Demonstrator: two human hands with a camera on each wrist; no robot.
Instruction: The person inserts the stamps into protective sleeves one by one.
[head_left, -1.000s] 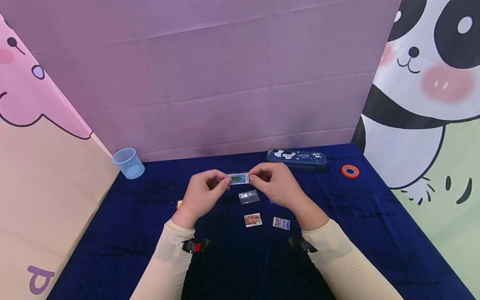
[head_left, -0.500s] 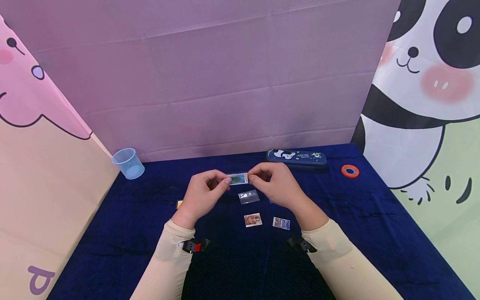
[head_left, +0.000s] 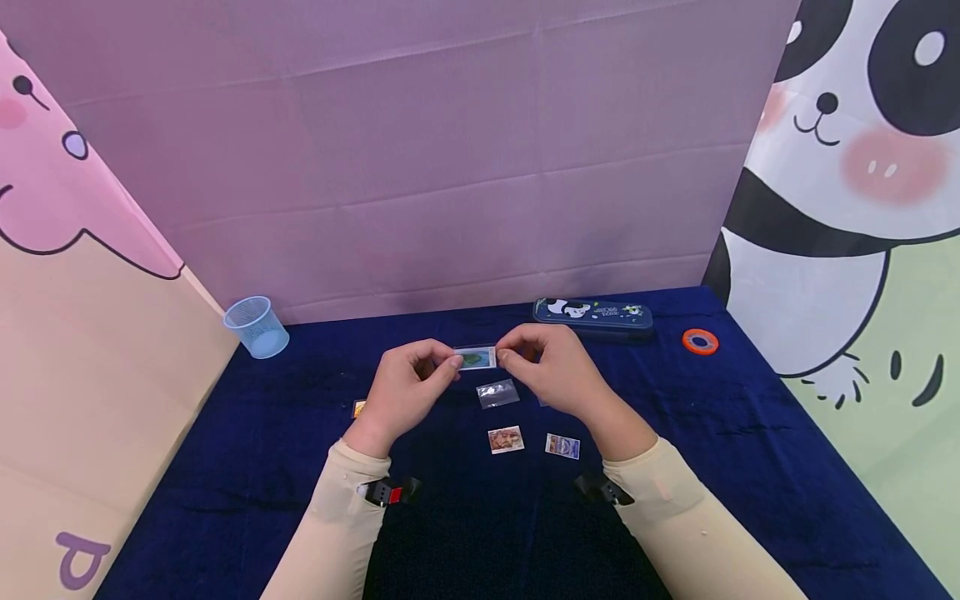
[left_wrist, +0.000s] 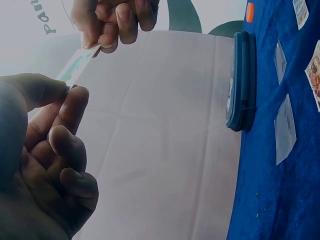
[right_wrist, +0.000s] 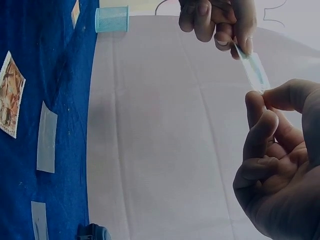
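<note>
Between both hands, a postage stamp [head_left: 477, 358] with a blue-green picture and white border is held up above the table, with a clear sleeve edge showing along its top. My left hand [head_left: 408, 382] pinches its left end between thumb and forefinger. At the opposite end, my right hand [head_left: 555, 371] pinches it the same way. Below it lies a clear plastic sleeve [head_left: 498, 395]; a second sleeve [left_wrist: 280, 62] shows in the left wrist view. Nearer me are a reddish-brown stamp [head_left: 506, 440] and a blue-purple stamp [head_left: 562, 447]. An orange-yellow piece [head_left: 358, 408] is partly hidden by my left hand.
A dark blue pencil case [head_left: 594, 320] with a panda print stands at the back edge, right of centre. To its right lies an orange tape roll [head_left: 701, 342]. A light blue mesh cup [head_left: 257, 327] stands at the back left on the dark blue cloth [head_left: 300, 500].
</note>
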